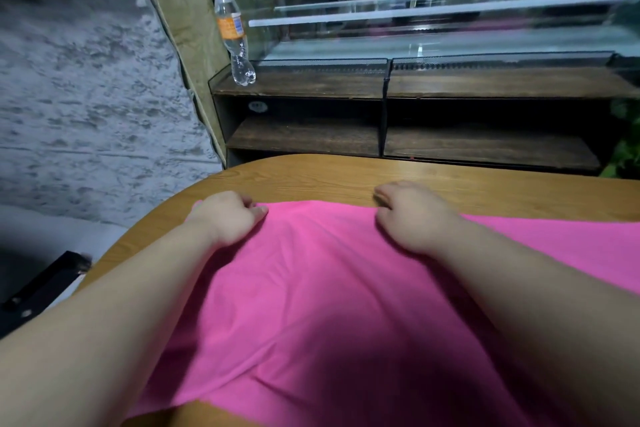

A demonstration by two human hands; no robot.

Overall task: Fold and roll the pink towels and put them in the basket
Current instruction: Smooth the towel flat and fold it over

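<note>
A pink towel (318, 295) lies spread over the wooden table (311, 177), reaching from its near edge to about the middle and running off to the right. My left hand (227, 218) grips the towel's far edge at the left, fingers curled around the cloth. My right hand (412, 215) holds the same far edge further right, fingers bent down onto it. Both forearms lie over the towel. No basket is in view.
Behind the table stands a dark wooden shelf unit (398, 87) with a plastic bottle (233, 35) on its top left corner. A window with white bars is above it. A grey textured wall is at left, and a black object (41, 291) sits low at left.
</note>
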